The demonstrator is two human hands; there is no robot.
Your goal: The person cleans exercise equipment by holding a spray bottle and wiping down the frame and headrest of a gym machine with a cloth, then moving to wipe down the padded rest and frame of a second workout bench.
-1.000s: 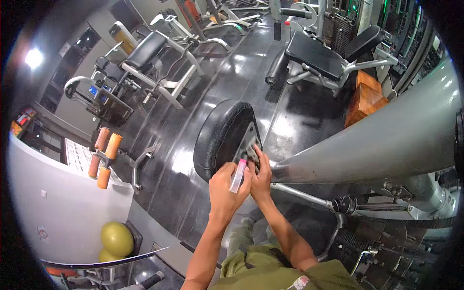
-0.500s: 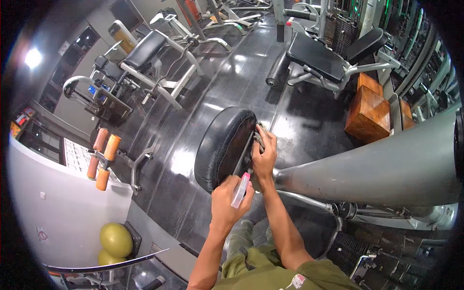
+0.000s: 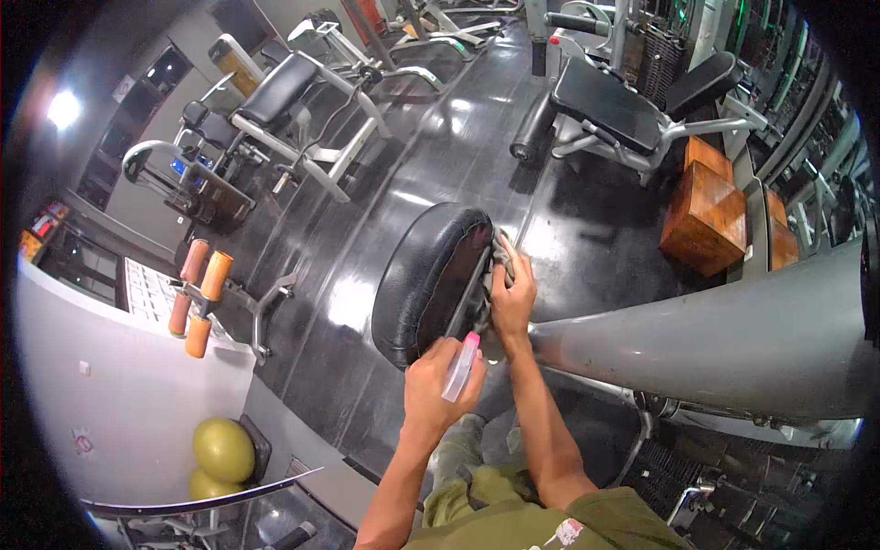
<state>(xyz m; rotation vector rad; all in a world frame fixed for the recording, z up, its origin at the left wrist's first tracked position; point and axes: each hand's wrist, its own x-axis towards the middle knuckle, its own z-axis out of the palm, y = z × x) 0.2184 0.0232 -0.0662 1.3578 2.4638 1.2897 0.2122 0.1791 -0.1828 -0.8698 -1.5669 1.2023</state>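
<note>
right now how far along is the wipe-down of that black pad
The top of the black pad looks glossy, perhaps already wiped. The right hand holds the cloth at its underside edge; the left hand holds the bottle. With the cloth there, the underside seems unfinished.

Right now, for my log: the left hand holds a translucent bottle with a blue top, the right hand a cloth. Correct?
The top is pink, not blue, as the head view shows; the left hand does hold the translucent bottle, the right hand the cloth.
</note>
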